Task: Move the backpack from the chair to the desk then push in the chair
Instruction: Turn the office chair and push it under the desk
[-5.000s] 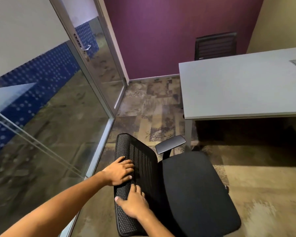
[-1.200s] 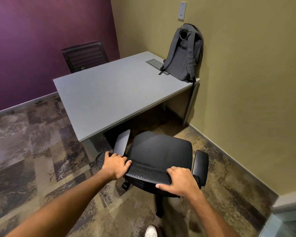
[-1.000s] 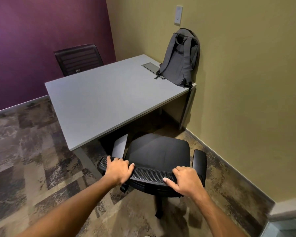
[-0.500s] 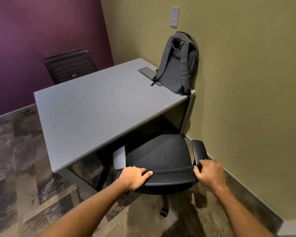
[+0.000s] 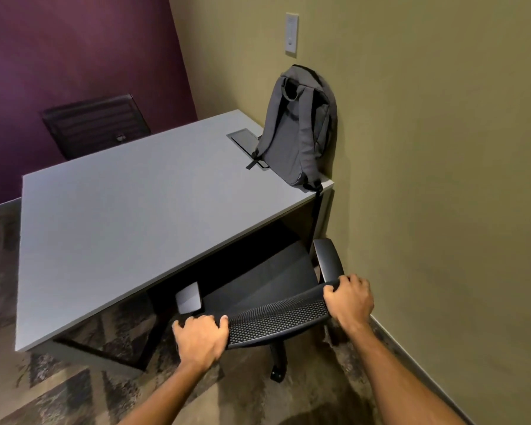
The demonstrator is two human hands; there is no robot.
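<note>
A grey backpack (image 5: 298, 130) stands upright on the far right corner of the grey desk (image 5: 120, 222), leaning against the olive wall. A black office chair (image 5: 267, 283) sits at the desk's near edge, the front of its seat under the desktop. My left hand (image 5: 201, 340) grips the left end of the mesh backrest's top edge. My right hand (image 5: 348, 299) grips the right end, beside the right armrest.
A second black chair (image 5: 95, 124) stands behind the desk against the purple wall. The olive wall runs close along the chair's right side. A flat cable hatch (image 5: 244, 141) is set in the desktop. Patterned carpet covers the floor on the left.
The chair has rolled forward with both hands on its backrest. Its seat front now lies under the desk edge, and the chair sits nearer the right wall.
</note>
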